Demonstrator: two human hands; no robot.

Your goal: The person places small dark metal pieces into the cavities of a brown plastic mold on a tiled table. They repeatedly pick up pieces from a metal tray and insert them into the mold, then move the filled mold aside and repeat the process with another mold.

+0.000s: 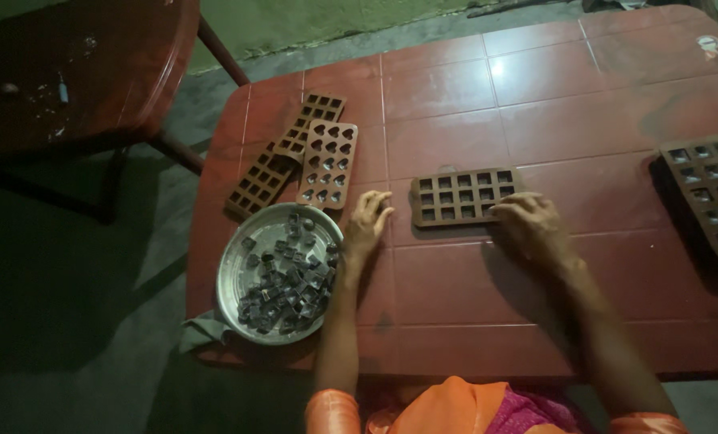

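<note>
A brown mould with square cavities lies flat on the red plastic table. My right hand rests with its fingertips on the mould's near right edge. Palm down on the table, my left hand sits just left of the mould, between it and a round metal plate heaped with several small dark square chocolates. Neither hand holds anything.
A heart-cavity mould and two long square-cavity moulds lie beyond the plate. Another square mould lies at the table's right edge. A dark red chair stands at the left. A cloth pokes out under the plate.
</note>
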